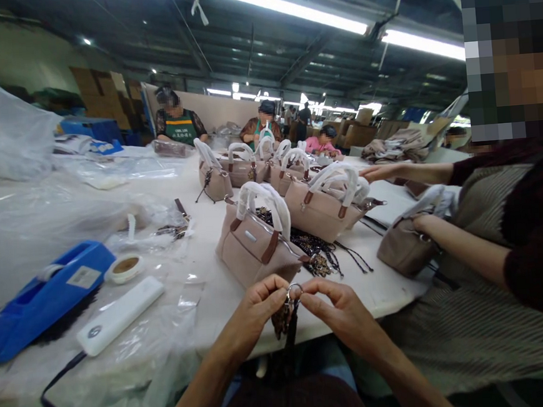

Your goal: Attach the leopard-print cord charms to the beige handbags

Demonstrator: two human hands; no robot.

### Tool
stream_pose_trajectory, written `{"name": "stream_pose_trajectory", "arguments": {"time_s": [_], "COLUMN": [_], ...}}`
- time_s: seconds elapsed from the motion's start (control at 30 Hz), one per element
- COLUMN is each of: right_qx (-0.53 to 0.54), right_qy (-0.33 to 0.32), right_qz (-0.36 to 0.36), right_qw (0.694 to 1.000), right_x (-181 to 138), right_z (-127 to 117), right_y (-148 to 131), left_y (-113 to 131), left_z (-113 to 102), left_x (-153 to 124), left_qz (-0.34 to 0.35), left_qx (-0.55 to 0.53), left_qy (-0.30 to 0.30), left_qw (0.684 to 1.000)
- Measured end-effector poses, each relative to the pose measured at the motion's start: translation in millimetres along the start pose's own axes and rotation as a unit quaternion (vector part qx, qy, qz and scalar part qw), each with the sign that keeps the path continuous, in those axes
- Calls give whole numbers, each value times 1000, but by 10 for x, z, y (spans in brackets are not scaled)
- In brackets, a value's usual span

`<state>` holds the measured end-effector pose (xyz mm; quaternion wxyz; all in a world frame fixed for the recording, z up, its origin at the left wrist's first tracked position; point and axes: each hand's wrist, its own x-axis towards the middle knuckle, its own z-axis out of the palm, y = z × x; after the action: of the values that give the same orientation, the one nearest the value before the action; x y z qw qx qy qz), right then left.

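Over the table's front edge, my left hand point(267, 301) and my right hand point(333, 302) pinch a metal ring point(295, 287) from either side. From the ring hangs a dark, patterned charm point(282, 318) with a black strap point(292, 328); its exact kind is hard to make out. Just beyond my hands stands a beige handbag point(251, 249), its handles point(261, 210) wrapped in white. Beside this bag lies a pile of dark beaded cords point(315, 245) with metal pieces.
More beige handbags point(321, 209) stand farther back. At left are a blue tape dispenser point(53, 299), a tape roll point(125, 267), a white device point(120, 316) with a black cable, and plastic sheeting point(79, 212). A co-worker's hand point(430, 225) touches a bag point(404, 246) at right.
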<state>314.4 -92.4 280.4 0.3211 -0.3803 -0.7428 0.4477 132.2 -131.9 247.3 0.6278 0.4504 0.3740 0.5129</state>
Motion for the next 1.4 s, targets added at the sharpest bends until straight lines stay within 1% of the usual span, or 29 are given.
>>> {"name": "stream_pose_trajectory", "arguments": {"time_s": [0.1,0.2,0.3,0.43,0.5,0.6,0.67,0.77,0.9,1.07,1.17,1.3,1.4], "right_qx": [59,136,200,249,257,262,270,277,280,282,297,308,302], "right_qy": [-1,9,36,69,85,112,123,124,110,68,54,52,68], "right_qz": [37,61,75,80,74,67,69,77,81,92,91,88,91], "right_qw": [998,989,976,963,960,956,953,950,950,953,949,946,947], "right_x": [-17,-21,-15,-1,13,41,59,74,73,46,24,10,13], "right_z": [59,104,146,211,245,291,313,334,345,353,364,379,379], "right_y": [35,57,110,231,282,305,284,226,186,254,311,344,345], "left_y": [-6,-27,-43,-38,-38,-59,-82,-98,-61,-34,-61,-89,-76], "left_z": [-16,-28,-29,-12,-5,-10,-26,-57,-62,-41,-46,-48,-43], "left_x": [6,13,10,18,33,58,68,73,67,47,44,46,44], "left_qz": [-8,-11,-12,-9,12,53,64,58,47,12,-2,-7,-6], "left_qx": [10,7,-4,8,49,128,153,138,103,54,31,19,31], "left_qy": [1,-2,-2,9,26,67,81,81,80,97,89,85,89], "left_qw": [1000,1000,1000,1000,998,988,983,985,990,994,996,996,996]}}
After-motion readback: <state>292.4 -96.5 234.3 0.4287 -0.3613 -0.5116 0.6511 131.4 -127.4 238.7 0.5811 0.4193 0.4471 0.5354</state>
